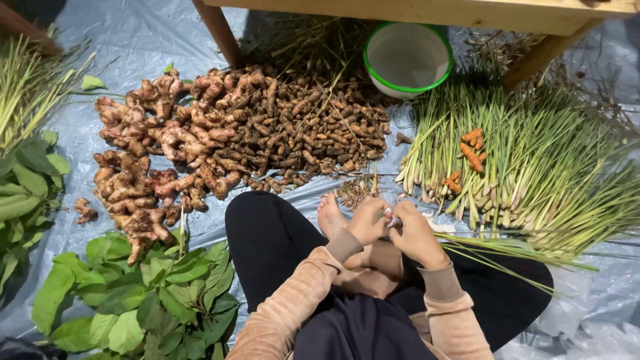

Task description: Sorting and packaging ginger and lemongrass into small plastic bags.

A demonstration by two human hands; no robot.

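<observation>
I sit cross-legged on the grey plastic sheet (133,40), my left hand (367,221) and right hand (415,235) meeting just above my bare foot (330,215). The fingers of both are pressed together, pinching a small pale piece (393,219) between them; what it is I cannot tell. Lemongrass stalks (533,167) lie to the right, turmeric roots (300,130) farther off, ginger (150,160) on the left, green leaves (153,293) near left, and a green-rimmed bowl (408,59) far.
</observation>
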